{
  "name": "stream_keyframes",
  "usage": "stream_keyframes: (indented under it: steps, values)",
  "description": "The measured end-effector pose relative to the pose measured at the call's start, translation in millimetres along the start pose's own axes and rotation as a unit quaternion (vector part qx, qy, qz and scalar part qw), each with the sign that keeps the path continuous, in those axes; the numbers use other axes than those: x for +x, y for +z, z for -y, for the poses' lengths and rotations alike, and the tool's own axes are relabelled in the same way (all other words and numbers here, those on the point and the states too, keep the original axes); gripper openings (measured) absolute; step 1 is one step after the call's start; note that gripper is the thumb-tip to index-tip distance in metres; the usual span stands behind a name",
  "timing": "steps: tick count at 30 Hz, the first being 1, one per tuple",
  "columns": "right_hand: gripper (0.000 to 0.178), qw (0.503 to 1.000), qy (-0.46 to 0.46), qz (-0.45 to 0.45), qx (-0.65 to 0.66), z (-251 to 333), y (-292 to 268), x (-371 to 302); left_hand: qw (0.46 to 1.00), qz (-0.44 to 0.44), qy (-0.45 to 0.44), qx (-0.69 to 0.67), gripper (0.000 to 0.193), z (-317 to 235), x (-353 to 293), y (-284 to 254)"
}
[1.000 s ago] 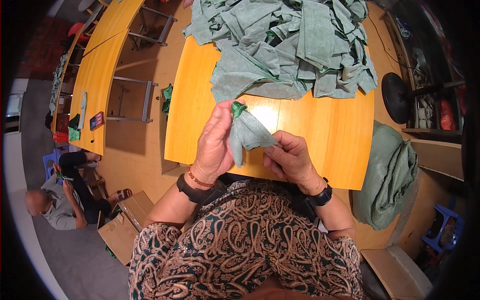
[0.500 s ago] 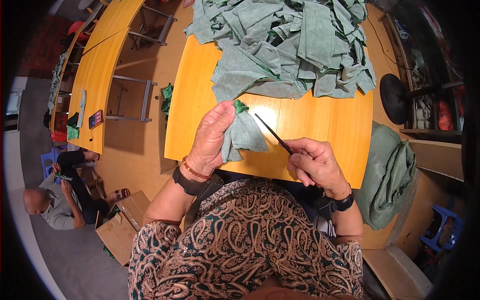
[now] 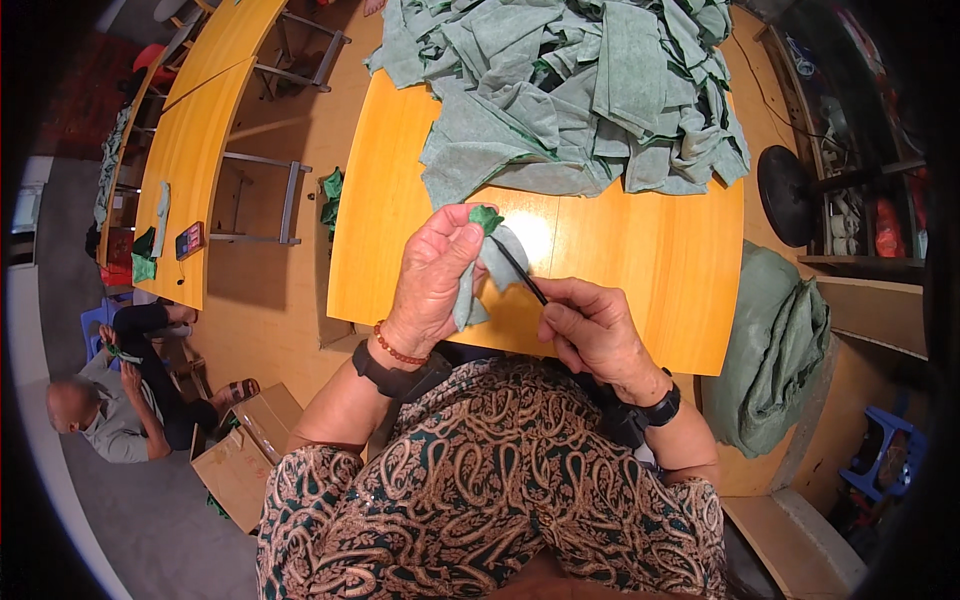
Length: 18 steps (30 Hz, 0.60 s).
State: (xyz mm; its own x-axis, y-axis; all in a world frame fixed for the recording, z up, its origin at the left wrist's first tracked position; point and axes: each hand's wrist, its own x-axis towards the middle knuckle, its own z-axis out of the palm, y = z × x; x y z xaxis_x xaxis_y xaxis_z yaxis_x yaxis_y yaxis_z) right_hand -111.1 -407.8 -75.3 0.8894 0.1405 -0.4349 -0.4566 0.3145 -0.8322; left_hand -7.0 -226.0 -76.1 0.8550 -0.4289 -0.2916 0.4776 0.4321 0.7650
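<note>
My left hand [image 3: 432,272] pinches a bunched piece of pale green cloth [image 3: 497,262] with a darker green tip, held just above the near edge of the wooden table [image 3: 660,270]. My right hand [image 3: 590,330] grips a thin black stick [image 3: 520,271]. The stick runs up and left into the gathered cloth by my left thumb. Both hands are close together, in front of my chest. A large heap of green cloth pieces [image 3: 570,90] covers the far half of the table.
A stuffed green sack [image 3: 775,345] sits on the floor to my right. A black round stool base [image 3: 790,195] stands beyond it. Left are long wooden tables [image 3: 195,150], a cardboard box [image 3: 245,455] and a seated person [image 3: 120,400].
My right hand first touched the cloth, then drew away to the right with the black stick, and has now come back so the stick meets the cloth. My left hand kept its hold.
</note>
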Motion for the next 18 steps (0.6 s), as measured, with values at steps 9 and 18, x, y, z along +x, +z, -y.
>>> stream_keyframes:
  steps: [9, 18]
  values:
    - [0.032, 0.99, -0.143, -0.016, -0.011, -15, 13, 26, 0.993, -0.026, -0.073, -0.091, 0.015, 13, -2, 6]
    - [0.039, 0.998, -0.025, 0.006, -0.059, 12, -12, -15, 0.993, 0.003, -0.07, -0.096, 0.014, -5, 5, -4]
